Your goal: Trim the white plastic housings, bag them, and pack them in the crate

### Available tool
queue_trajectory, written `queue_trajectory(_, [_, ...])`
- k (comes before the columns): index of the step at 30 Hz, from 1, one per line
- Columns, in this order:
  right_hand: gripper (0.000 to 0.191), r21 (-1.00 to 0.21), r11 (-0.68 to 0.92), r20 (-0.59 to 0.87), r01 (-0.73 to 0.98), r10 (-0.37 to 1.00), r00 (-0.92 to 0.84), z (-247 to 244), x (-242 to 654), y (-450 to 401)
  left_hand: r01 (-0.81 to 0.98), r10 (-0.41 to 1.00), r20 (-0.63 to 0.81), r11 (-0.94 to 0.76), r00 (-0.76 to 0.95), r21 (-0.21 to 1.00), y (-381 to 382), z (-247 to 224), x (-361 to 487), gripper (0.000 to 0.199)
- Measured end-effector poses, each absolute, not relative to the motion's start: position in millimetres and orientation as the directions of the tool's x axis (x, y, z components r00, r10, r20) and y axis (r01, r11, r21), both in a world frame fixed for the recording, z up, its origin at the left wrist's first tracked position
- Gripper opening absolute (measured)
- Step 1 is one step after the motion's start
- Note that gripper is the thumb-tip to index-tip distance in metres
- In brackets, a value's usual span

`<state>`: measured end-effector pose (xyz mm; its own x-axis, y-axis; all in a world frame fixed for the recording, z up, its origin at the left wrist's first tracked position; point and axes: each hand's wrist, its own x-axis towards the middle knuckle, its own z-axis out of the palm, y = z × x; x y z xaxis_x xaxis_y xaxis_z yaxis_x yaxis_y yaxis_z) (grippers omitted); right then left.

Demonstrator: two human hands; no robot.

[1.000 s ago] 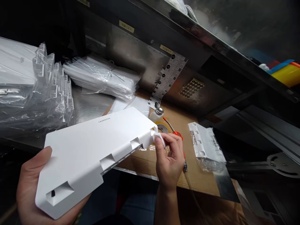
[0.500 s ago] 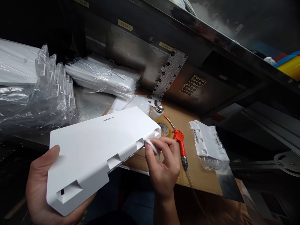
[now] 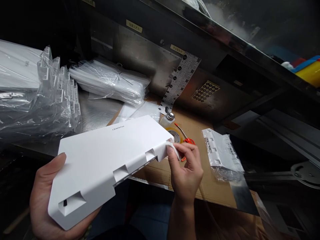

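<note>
A white plastic cover [image 3: 100,156] marked HUAWEI, with square notches along its near edge, is held tilted over the bench. My left hand [image 3: 47,196] is closed round its left end, thumb on top and the other fingers hidden beneath. Between the thumb and fingers of my right hand [image 3: 186,171] is a small folded white wipe [image 3: 175,151], pressed against the cover's right corner. Partly behind that hand lies a red air blow gun [image 3: 189,141].
Bagged white covers [image 3: 20,70] are stacked at left, beside a bundle of clear plastic bags [image 3: 112,81]. A pump bottle [image 3: 168,119] and yellow tape roll [image 3: 176,133] stand on the cardboard [image 3: 217,186]. Another bagged white part [image 3: 222,150] lies at right.
My right hand has slid the wipe rightward along the notched edge to the end corner, now covering part of the blow gun. The cover has shifted slightly right.
</note>
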<state>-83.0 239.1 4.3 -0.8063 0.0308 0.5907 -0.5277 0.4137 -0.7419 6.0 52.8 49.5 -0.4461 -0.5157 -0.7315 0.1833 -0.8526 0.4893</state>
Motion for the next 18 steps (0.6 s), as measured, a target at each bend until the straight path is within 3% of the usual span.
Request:
queue_trajectory(3, [0.01,-0.73,0.406,0.597,-0.551,-0.015,-0.802,4,-77,235,0.221,-0.523,-0.776,-0.852,-0.352,0.474,55,49,6,0.025])
queue_trajectory(8, [0.013,-0.724,0.416,0.614,-0.55,0.025,-0.789,4,-75,234,0.262,-0.57,-0.712,-0.822,-0.411,0.506,56,41,7,0.025])
queue_trajectory(13, [0.013,-0.811,0.284,0.496,-0.511,-0.128,-0.859,10,-63,233,0.266,-0.564,-0.711,-0.826,-0.421,0.497,58,39,6,0.026])
queue_trajectory(18, [0.016,-0.788,0.296,0.525,-0.54,-0.135,-0.84,8,-47,226,0.29,-0.581,-0.68,-0.813,-0.447,0.504,64,45,4,0.035])
